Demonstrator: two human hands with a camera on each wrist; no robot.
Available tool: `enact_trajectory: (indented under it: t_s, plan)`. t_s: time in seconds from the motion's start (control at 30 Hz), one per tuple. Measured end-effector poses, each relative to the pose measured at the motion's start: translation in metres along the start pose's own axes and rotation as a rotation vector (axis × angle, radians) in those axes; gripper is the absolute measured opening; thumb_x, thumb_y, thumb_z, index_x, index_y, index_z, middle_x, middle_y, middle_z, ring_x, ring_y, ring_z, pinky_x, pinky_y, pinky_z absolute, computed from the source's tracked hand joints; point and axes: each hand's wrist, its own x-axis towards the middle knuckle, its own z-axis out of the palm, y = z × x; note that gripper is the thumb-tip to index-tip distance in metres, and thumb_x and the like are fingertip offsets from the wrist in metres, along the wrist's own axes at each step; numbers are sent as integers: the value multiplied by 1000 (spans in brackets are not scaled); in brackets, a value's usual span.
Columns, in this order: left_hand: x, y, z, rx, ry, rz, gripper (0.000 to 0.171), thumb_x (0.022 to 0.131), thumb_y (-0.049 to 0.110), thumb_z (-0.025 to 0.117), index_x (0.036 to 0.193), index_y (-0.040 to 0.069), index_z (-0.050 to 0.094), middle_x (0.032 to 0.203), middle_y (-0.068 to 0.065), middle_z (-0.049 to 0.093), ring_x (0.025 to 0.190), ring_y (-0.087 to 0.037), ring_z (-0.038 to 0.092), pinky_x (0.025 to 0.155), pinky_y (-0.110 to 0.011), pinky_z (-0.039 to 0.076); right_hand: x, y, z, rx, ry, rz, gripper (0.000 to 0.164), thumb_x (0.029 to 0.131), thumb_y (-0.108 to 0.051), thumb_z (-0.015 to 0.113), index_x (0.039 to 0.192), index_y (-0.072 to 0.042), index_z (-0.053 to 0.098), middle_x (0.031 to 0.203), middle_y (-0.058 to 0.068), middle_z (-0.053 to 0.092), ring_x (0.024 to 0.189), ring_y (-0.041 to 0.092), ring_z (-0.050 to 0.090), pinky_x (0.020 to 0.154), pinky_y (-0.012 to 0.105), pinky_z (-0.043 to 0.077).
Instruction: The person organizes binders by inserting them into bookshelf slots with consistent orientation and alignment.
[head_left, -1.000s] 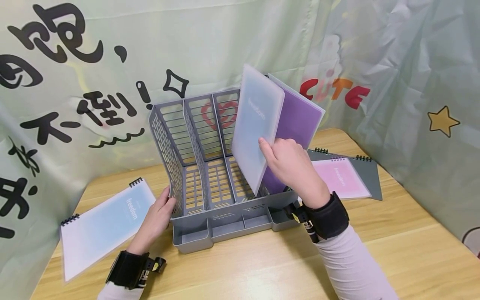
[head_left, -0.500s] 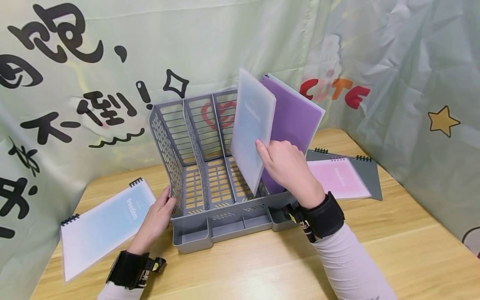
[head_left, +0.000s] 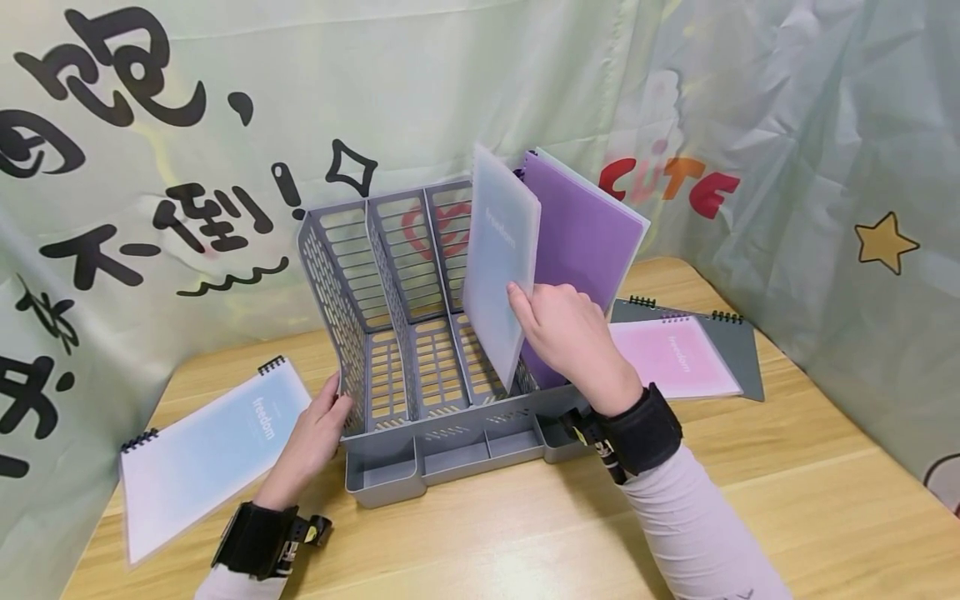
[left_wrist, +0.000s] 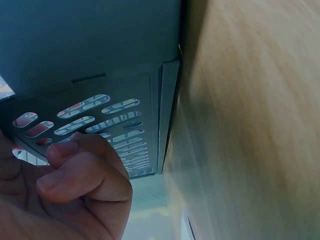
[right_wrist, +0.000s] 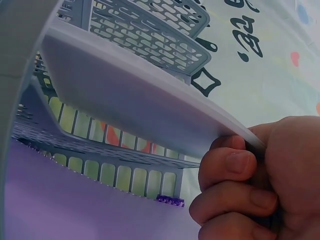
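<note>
My right hand (head_left: 573, 337) pinches the near edge of a pale blue spiral notebook (head_left: 501, 250), thumb on its cover and fingers behind. In the right wrist view the notebook (right_wrist: 135, 90) stands upright between dividers of the grey desk file organizer (head_left: 450, 417). Its lower edge is down inside the third slot from the left. A purple notebook (head_left: 585, 225) stands in the slot to the right, with a pale one behind it. My left hand (head_left: 318, 425) grips the front edge of the organizer's left side wall. In the left wrist view its curled fingers (left_wrist: 100, 175) lie beside the slotted panel (left_wrist: 125, 125).
Left of the organizer lies a blue "freedom" notebook (head_left: 217, 458) on the wooden table (head_left: 510, 542). A pink notebook (head_left: 678, 358) overlaps a dark grey one (head_left: 738, 358) at the right. Small front trays (head_left: 457, 458) line the organizer's front. A printed curtain (head_left: 465, 83) hangs behind.
My right hand has moved left and slightly down with the pale blue notebook, which sits lower in its slot and farther from the purple one. The left hand has stayed put.
</note>
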Motion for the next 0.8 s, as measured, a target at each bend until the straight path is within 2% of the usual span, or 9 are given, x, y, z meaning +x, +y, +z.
enact_trajectory:
  t_s: [0.3,0.53,0.8]
  plan:
    - [-1,1,-1,-29,-14,-23,54,105,32,31,156,20,19,144,-19,39,99,-33,51,58,-36,44,2,0,5,-12,-7,9,56,104,-44,32,59,-12,41,55,0,30,49,25,47,41,35,33]
    - [-2,2,-1,-49,-20,-34,54,105,33,31,156,22,19,140,-19,42,84,-31,54,53,-36,43,3,1,10,-22,-15,14,54,104,-43,32,59,-13,43,56,1,33,51,26,50,42,37,36]
    - [-2,2,-1,-45,-22,-34,55,105,34,31,156,23,18,145,-18,38,93,-32,53,55,-36,43,5,3,17,-37,-19,16,54,104,-43,32,59,-14,44,55,3,39,51,26,51,41,40,37]
